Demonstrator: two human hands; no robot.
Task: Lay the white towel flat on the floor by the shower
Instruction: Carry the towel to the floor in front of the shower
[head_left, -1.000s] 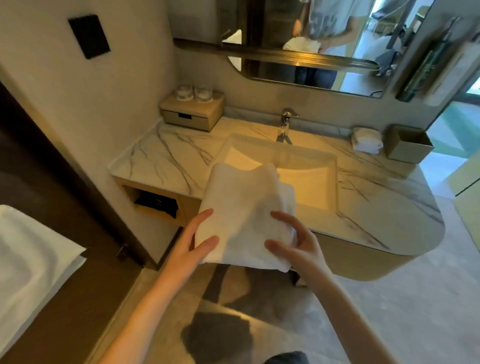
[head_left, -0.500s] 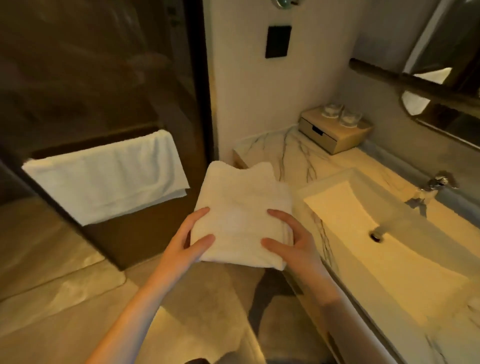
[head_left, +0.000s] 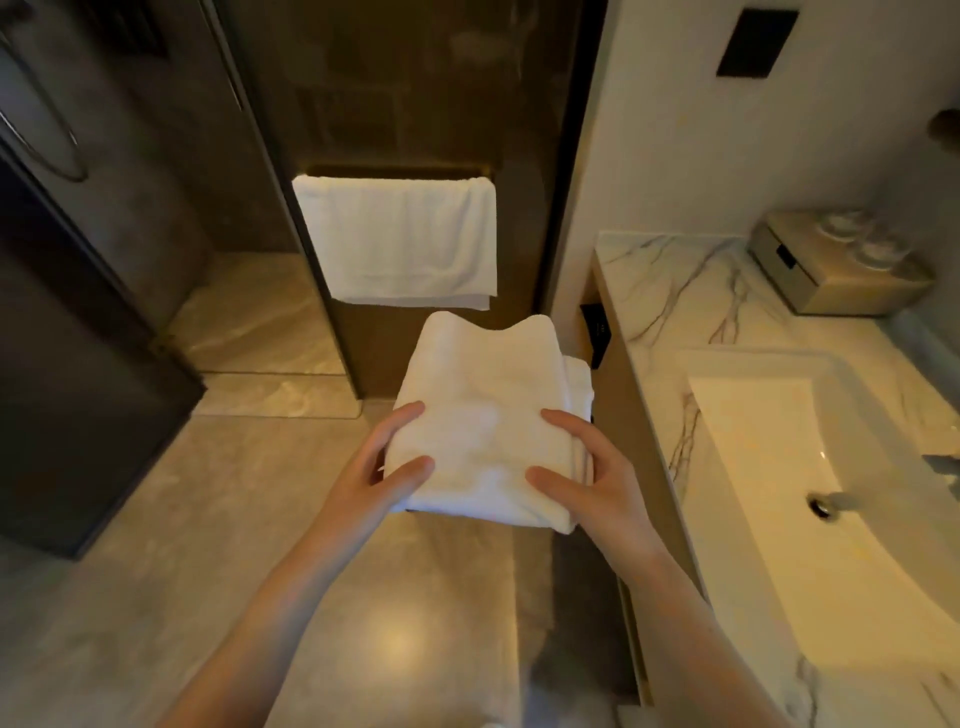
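A folded white towel (head_left: 488, 405) is held in front of me at about waist height, above the tiled floor (head_left: 208, 519). My left hand (head_left: 379, 467) grips its near left edge, thumb on top. My right hand (head_left: 587, 478) grips its near right edge the same way. The shower (head_left: 249, 322) lies ahead to the left, its wet floor behind a low sill and a glass door.
A second white towel (head_left: 400, 239) hangs on a bar on the glass panel straight ahead. The marble vanity (head_left: 675, 291) with a sink (head_left: 810, 467) runs along the right, a small box (head_left: 831, 280) with glasses at its back. A dark door panel (head_left: 78, 389) stands at left.
My view has swung left from the vanity and mirror to the shower door and hanging towel. Both hands have kept the same grip on the folded towel.
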